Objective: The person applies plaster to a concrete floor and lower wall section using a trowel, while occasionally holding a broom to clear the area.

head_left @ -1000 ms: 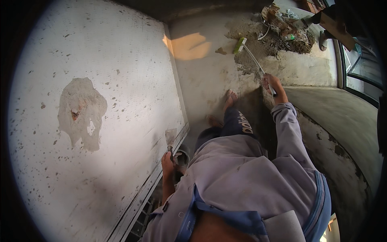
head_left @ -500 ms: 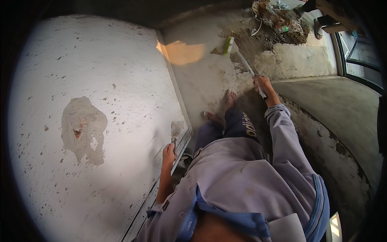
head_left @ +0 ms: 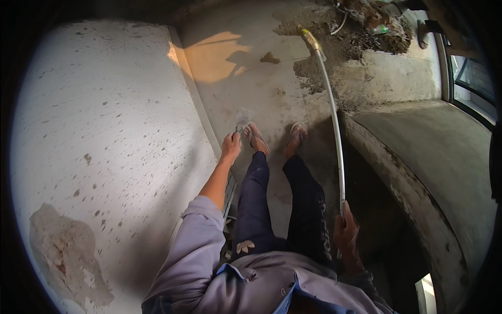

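Observation:
My left hand [head_left: 231, 146] is closed round the dark handle of a putty knife [head_left: 243, 116], its broad blade pointing away from me above the floor, close to my left foot. Out to the right, my right hand [head_left: 346, 229] grips the lower end of a long-handled broom [head_left: 334, 118] with a thin white handle. The broom's yellow-green head [head_left: 311, 40] is at the far side, beside loose brown dirt; whether it touches the floor I cannot tell.
To my left runs a white speckled wall [head_left: 130, 131] with a bare grey patch [head_left: 65, 251]. A rubbish heap [head_left: 374, 26] lies far right, near another person's foot [head_left: 422, 34]. A grey concrete ledge [head_left: 429, 136] curves along my right, with a dark gap below it.
My right hand has moved back toward me, and the broom now stretches out longer ahead of it. My left hand has gone forward with the putty knife, and my feet have shifted.

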A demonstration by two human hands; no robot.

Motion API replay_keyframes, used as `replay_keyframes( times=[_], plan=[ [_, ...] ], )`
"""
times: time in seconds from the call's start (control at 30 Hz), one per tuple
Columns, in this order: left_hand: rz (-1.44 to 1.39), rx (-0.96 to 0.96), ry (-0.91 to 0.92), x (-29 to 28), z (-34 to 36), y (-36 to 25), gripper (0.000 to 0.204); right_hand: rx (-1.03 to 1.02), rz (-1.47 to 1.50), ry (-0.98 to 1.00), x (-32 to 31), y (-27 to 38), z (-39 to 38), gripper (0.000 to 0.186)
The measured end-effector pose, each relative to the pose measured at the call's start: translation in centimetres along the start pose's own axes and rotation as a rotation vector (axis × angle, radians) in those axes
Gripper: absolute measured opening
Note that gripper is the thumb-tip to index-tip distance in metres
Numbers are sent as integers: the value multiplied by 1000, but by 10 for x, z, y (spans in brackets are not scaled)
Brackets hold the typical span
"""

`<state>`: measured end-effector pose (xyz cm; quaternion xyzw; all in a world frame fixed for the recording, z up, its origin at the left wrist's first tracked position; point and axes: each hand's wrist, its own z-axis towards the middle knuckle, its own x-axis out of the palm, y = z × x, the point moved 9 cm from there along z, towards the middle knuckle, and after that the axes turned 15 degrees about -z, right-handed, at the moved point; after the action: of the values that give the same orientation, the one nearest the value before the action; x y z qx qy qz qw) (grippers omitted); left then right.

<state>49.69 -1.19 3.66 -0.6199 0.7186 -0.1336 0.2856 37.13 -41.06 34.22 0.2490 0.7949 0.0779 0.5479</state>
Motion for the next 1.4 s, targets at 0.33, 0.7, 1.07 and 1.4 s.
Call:
replay_keyframes(
  times=[0.33, 0.7, 1.07, 1.4],
  plan=[
    [194, 354, -197, 101, 269, 16, 40, -86, -53, -65, 115, 0, 94, 49],
    [194, 262, 4, 152, 374, -77, 42, -82, -38, 42, 119, 1, 159, 57],
    [246, 216, -27, 185, 341, -57, 45, -62, 8, 61, 110, -3, 174, 56],
    [294, 213, 36, 197, 346, -89, 46, 81, 257, 201, 103, -20, 138, 49]
  ],
)
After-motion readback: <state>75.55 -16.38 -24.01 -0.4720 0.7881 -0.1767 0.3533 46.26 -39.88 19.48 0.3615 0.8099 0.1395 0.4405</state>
